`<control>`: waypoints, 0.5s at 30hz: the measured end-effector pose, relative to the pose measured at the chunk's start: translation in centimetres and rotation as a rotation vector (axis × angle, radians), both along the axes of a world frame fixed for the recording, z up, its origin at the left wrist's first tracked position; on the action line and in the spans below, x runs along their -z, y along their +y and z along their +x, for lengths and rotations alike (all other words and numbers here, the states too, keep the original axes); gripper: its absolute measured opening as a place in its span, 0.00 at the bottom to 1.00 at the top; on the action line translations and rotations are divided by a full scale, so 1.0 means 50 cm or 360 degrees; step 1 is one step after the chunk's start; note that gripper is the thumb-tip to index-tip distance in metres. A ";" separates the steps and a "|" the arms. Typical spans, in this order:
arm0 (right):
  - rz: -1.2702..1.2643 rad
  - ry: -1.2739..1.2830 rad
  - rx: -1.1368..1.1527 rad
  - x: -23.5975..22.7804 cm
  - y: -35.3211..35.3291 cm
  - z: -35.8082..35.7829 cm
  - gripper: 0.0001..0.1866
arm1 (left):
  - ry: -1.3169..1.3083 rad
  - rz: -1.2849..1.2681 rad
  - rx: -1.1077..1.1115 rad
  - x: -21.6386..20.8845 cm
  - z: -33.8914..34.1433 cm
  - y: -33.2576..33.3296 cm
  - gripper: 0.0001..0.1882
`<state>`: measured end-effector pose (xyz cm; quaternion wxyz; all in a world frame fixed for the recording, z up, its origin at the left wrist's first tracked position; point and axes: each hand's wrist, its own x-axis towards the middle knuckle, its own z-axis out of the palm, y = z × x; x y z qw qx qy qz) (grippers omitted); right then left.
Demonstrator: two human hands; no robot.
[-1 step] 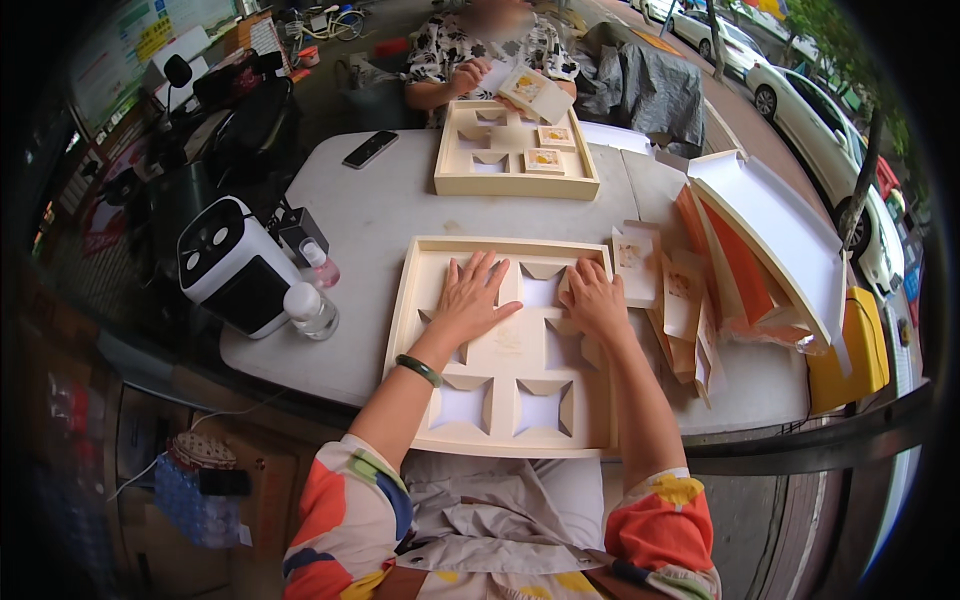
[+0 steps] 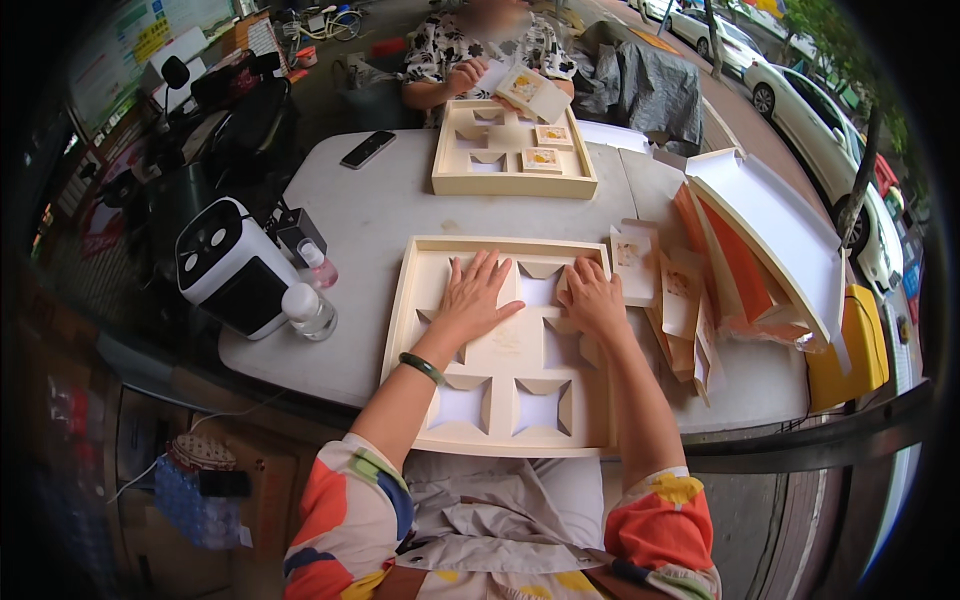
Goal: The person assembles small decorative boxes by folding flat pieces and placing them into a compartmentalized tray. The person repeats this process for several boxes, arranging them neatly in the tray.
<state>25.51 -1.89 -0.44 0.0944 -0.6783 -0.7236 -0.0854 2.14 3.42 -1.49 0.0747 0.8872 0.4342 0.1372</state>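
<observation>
A shallow cream-coloured box [image 2: 395,345] lies flat on the table in front of me. Inside it is a cream card insert [image 2: 505,345] with several square openings edged by folded flaps, and white shows through them. My left hand [image 2: 473,300] rests palm down on the insert's upper left, fingers spread, with a dark green bangle on its wrist. On the upper right of the insert lies my right hand [image 2: 594,300], its fingers extended and slightly bent near the box wall. Neither hand holds anything. The parts of the insert under both palms are hidden.
Across the table [image 2: 350,220] a person holds a small printed box [image 2: 533,92] over a similar tray [image 2: 515,184]. Flat cartons [image 2: 683,290] and a white-lined lid [image 2: 770,240] crowd the right. A black-and-white device [image 2: 235,265], bottles [image 2: 310,312] and a phone [image 2: 368,149] stand or lie left.
</observation>
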 end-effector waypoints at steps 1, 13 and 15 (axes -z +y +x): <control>-0.0008 -0.0002 0.0005 -0.002 -0.001 0.000 0.20 | -0.0009 0.0032 0.0026 0.003 0.013 0.000 0.42; 0.0041 -0.0059 0.0014 0.017 0.006 0.000 0.24 | 0.0194 0.0007 -0.0063 0.001 0.033 -0.012 0.42; 0.0014 -0.0047 0.0035 0.023 0.008 0.006 0.24 | 0.0298 0.0039 -0.0034 -0.050 0.024 -0.032 0.42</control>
